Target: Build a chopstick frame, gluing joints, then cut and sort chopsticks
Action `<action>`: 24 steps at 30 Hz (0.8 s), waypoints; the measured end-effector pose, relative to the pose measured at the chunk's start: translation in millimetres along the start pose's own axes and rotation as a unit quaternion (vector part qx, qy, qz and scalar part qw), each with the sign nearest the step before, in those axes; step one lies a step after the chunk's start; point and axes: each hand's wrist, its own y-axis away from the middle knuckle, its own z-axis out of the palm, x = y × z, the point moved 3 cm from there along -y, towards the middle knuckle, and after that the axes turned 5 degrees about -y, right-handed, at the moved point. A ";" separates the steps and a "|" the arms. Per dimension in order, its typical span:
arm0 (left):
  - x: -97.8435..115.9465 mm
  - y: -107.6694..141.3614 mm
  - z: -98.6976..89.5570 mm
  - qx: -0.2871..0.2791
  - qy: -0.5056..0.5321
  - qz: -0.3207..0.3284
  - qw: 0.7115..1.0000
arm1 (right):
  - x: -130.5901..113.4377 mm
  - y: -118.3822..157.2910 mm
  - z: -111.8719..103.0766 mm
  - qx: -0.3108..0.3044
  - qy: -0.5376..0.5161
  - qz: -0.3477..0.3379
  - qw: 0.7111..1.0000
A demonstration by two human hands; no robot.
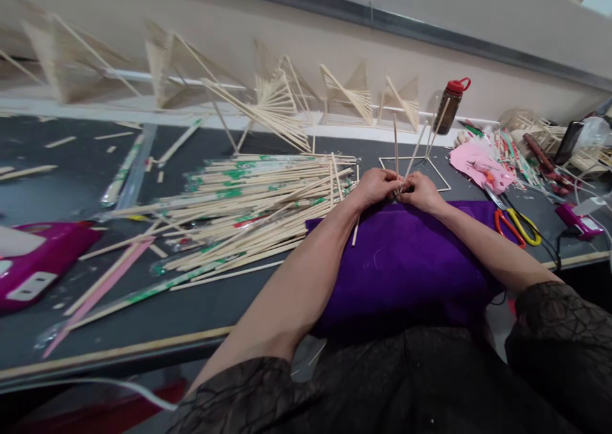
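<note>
My left hand (pixel 379 187) and my right hand (pixel 421 190) meet at the near corner of a small frame built of thin wooden chopsticks (pixel 438 174). Both hands are closed, with fingertips pinched together around the foot of the sticks there. From between them rise two chopsticks, one nearly upright (pixel 396 142) and one leaning right (pixel 417 147). Two more sticks (pixel 436 128) stand up from the frame's far corner. My fingers hide the exact joint. Under my wrists lies a purple cloth (pixel 411 262), draped over the table's front edge.
A large heap of chopsticks (pixel 258 204), some in green-printed wrappers, lies left. Twisted stick structures (pixel 347 93) line the wall beside a brown bottle (pixel 449 108) with a red lid. Scissors (pixel 514 224), pink paper (pixel 478 163) and a magenta device (pixel 579 220) sit right; another magenta device (pixel 52 255) sits left.
</note>
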 end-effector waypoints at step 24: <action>-8.3 -9.6 1.4 0.002 -0.028 0.018 0.999 | -15.6 4.1 0.4 -0.009 0.115 0.024 0.993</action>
